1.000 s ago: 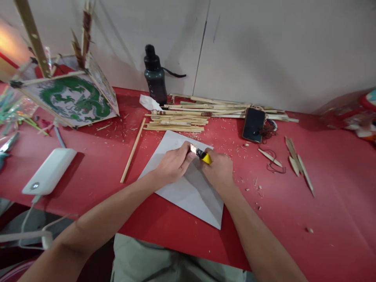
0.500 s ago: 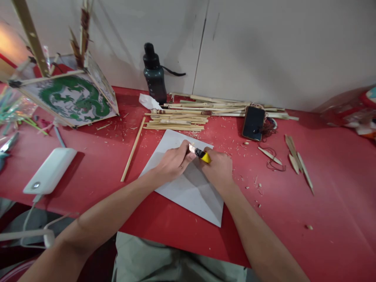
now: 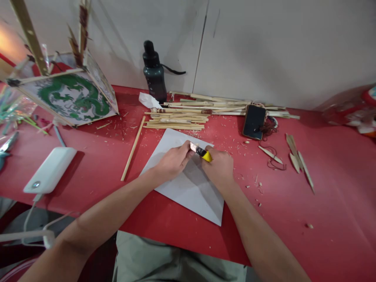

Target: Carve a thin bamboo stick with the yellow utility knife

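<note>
My right hand (image 3: 219, 166) is closed around a yellow and black utility knife (image 3: 206, 156), its blade (image 3: 193, 147) pointing up and left toward my other hand. My left hand (image 3: 174, 160) is closed in a pinch right beside the blade tip. Whatever its fingers grip is too small and hidden to name. Both hands are above a white sheet (image 3: 188, 203) lying askew on the red table. Left of the sheet lies a single bamboo stick (image 3: 133, 149). Past its far edge is a pile of cut bamboo sticks (image 3: 176, 122) with shavings around it.
A dark bottle (image 3: 155, 76) stands by the wall. At left are a dragon-painted paper lantern (image 3: 76, 96) and a white power bank (image 3: 50, 170) with its cable. A phone (image 3: 254, 122), brown thread (image 3: 276, 166) and pointed bamboo pieces (image 3: 305, 170) lie to the right.
The knife has shifted very slightly to the right with my right hand. My left hand stays almost in place, still pinching near the blade.
</note>
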`<state>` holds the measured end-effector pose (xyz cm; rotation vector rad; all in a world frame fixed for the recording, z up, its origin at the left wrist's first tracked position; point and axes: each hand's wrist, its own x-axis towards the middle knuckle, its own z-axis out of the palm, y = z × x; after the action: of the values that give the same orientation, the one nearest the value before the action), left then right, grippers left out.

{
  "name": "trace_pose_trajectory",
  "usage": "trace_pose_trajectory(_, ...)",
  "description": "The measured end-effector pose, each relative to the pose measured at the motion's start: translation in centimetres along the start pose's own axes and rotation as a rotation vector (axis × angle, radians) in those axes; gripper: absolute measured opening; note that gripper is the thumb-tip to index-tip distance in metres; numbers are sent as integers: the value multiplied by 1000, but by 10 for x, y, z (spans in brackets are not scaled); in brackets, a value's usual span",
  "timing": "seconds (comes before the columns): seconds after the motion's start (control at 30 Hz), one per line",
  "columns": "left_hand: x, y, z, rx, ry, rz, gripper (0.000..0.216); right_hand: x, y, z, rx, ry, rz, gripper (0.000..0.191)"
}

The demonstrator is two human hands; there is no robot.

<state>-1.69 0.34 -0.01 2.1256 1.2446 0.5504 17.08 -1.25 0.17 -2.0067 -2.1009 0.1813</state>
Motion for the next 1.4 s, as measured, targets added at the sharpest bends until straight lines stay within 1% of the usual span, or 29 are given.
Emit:
trace_pose_trajectory(0.1, 0, 3, -1, -25, 67, -18, 24, 0, 0, 1, 4, 6, 0, 26)
trace_pose_trajectory(0.17, -1, 5, -2, -49, 82, -23, 22, 0, 0, 1, 5, 10, 0, 26)
trace_pose_trajectory(0.43, -3, 11, -7, -178, -9, 37, 20, 0, 1, 2, 20, 8, -9, 22)
trace_pose_trajectory(0.5, -3, 10, -5, -160, -7, 41, 27, -1, 1, 1, 29, 2, -7, 21)
trace_pose_trajectory(0.6, -3, 8, -3, -105, -1, -1, 40, -1, 1, 0, 42, -8, -6, 22)
trace_pose_trajectory(0.73, -2, 8, -4, -52, -17, -41, 49, -1, 1, -2, 44, -24, -20, 25)
trace_pose_trajectory(0.93, 1, 5, -2, 50, 7, -68, 62, 0, -3, -1, 31, -21, -10, 27)
trace_pose_trajectory(1.17, 1, 2, -2, 124, 21, -28, 71, -3, -3, 0, 72, -16, -30, 30)
trace_pose_trajectory(1.4, 1, 0, -2, 91, -14, 6, 68, -4, -5, 0, 59, -35, -44, 27)
